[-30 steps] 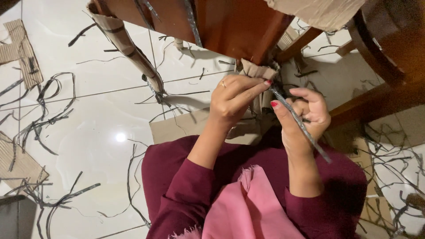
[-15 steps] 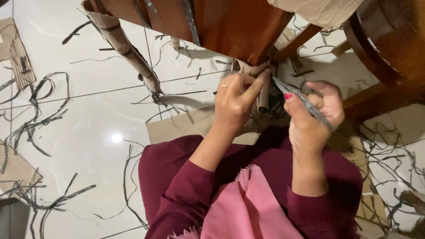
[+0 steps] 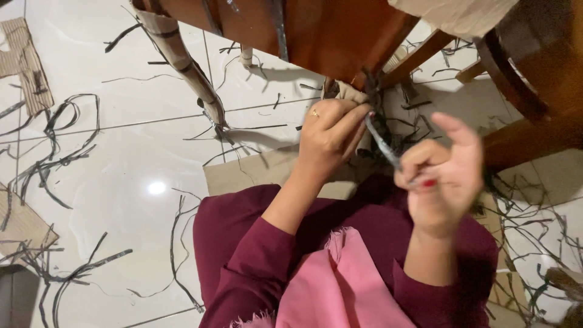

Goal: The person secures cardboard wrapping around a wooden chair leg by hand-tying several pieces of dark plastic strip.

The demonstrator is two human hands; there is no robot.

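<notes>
Left hand [image 3: 331, 136] pins wrapping; right hand [image 3: 443, 176], blurred, pulls strip [image 3: 381, 141].

You see a shiny white tile floor [image 3: 121, 158] with a bright light spot [image 3: 156, 187], dark scraps [image 3: 54, 152], cardboard pieces [image 3: 27, 61], and maybe a brown wooden chair [image 3: 340, 30].

Bright overhead lamp glare on the glossy floor [image 3: 156, 187]; right hand [image 3: 442, 176] motion-blurred.
</notes>
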